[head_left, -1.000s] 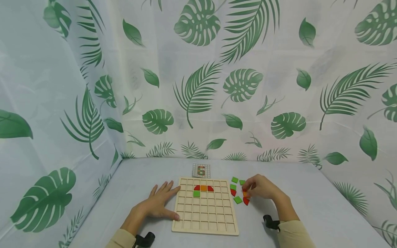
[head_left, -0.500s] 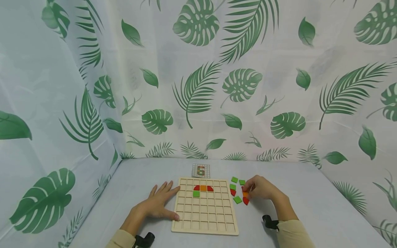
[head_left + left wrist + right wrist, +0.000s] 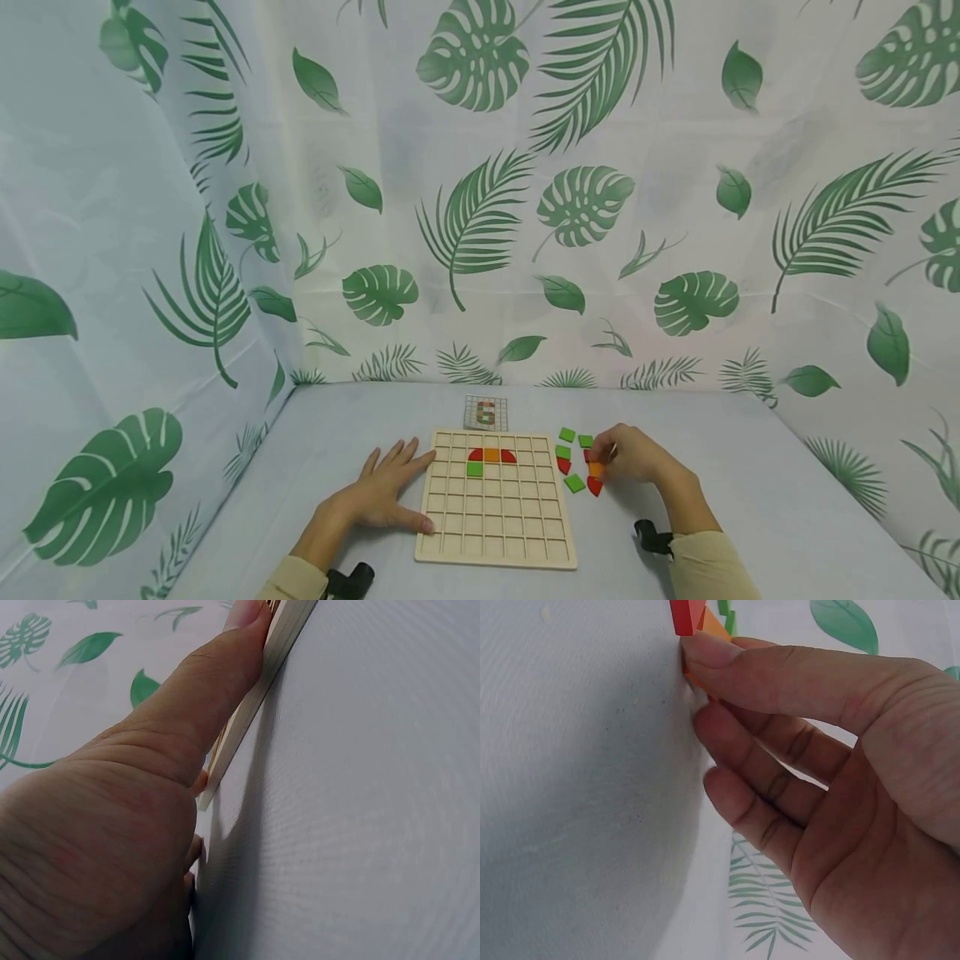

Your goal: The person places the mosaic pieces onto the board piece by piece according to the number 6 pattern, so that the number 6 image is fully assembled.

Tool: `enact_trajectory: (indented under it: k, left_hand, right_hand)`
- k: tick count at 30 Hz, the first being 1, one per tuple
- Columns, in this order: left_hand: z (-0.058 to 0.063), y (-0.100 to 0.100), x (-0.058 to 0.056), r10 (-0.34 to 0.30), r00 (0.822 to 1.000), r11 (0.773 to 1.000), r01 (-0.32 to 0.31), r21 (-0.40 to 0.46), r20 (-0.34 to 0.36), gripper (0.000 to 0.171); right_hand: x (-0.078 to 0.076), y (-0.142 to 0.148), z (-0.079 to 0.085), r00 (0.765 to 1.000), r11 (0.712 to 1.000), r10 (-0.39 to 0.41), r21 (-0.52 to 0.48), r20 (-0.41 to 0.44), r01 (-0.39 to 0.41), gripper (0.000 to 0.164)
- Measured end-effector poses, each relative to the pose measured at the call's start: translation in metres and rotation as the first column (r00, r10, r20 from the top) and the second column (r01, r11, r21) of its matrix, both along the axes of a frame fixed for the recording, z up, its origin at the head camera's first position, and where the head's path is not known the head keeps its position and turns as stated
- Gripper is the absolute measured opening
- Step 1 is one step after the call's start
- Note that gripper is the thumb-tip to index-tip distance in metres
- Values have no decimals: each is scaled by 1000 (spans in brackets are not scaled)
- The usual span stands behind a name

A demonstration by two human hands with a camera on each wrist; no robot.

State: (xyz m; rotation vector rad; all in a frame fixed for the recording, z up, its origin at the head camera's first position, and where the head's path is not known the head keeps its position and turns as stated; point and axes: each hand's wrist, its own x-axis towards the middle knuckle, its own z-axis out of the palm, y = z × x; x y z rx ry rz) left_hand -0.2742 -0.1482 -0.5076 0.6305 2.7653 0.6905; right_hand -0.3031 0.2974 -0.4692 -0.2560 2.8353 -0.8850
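Note:
My left hand (image 3: 384, 493) lies with fingers spread at the left edge of a wooden grid board (image 3: 495, 527); its thumb rests on the rim. Set in the board's upper cells are an orange square tile (image 3: 492, 455), two red quarter-round tiles, one of them the right red tile (image 3: 509, 457), and a green square tile (image 3: 476, 469). To the right of the board my right hand (image 3: 637, 455) pinches an orange tile (image 3: 715, 626) between thumb and finger, low over the table. A red tile (image 3: 685, 616) sits right beside it. The hand partly hides another red tile behind.
Several loose green tiles, such as the near green tile (image 3: 575, 483), and a red tile (image 3: 564, 466) lie between the board and my right hand. A small pattern card (image 3: 486, 412) lies behind the board. A leaf-print curtain (image 3: 495, 250) closes off the back of the table.
The right hand stays among the loose tiles; its fingers and the orange tile shift only very slightly. The left hand and the board stay as they were.

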Motion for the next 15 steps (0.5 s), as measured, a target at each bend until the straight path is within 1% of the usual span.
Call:
enact_trajectory:
  k: [9, 11, 15]
  left_hand:
    - [-1, 0, 0, -1, 1000, 1000, 1, 2, 3, 117]
    - [0, 0, 0, 0, 1000, 1000, 0, 2, 4, 117]
    - [0, 0, 0, 1, 1000, 1000, -1, -1, 2, 116]
  right_hand:
    - [2, -2, 2, 1000, 1000, -16, -7, 7, 16, 27]
    - [3, -2, 3, 1000, 1000, -8, -5, -1, 8, 26]
    - [2, 0, 4, 999, 999, 33, -28, -29, -33, 21]
